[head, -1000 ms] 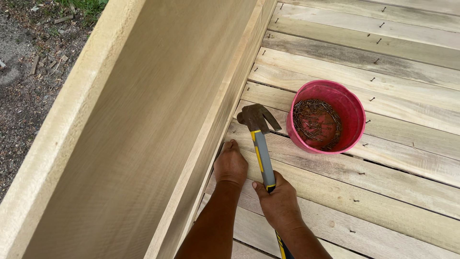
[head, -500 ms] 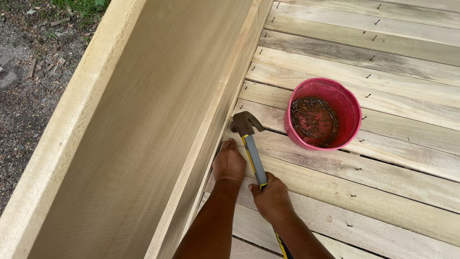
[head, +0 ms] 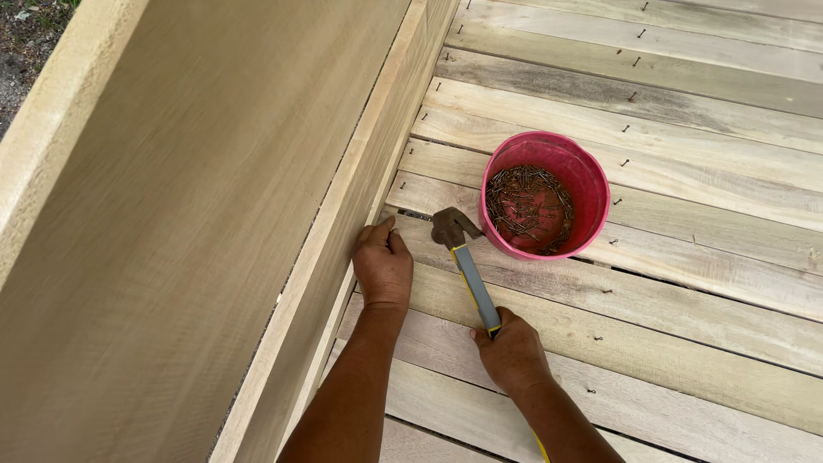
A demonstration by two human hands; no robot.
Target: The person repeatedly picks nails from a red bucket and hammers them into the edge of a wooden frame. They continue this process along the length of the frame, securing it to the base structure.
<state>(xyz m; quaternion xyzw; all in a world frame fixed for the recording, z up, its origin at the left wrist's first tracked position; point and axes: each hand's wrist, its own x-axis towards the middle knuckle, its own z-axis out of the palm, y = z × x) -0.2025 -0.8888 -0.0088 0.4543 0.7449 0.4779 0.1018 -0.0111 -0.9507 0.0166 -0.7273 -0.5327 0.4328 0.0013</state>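
Observation:
My right hand grips the yellow and grey handle of a claw hammer, whose dark head hangs low over the plank floor beside the pink bucket. My left hand rests on the planks against the base of a tall upright wooden board, fingers curled and pinched at the floor by the board's foot. Whether it holds a nail there I cannot tell. The pink bucket holds several rusty nails and stands just right of the hammer head.
The floor is pale wooden planks with nail heads showing in rows. The big upright board and its framing rail fill the left. Bare ground shows beyond the board at the top left.
The hammer has come down and toward the floor near my left hand. My left hand has stayed at the base of the board.

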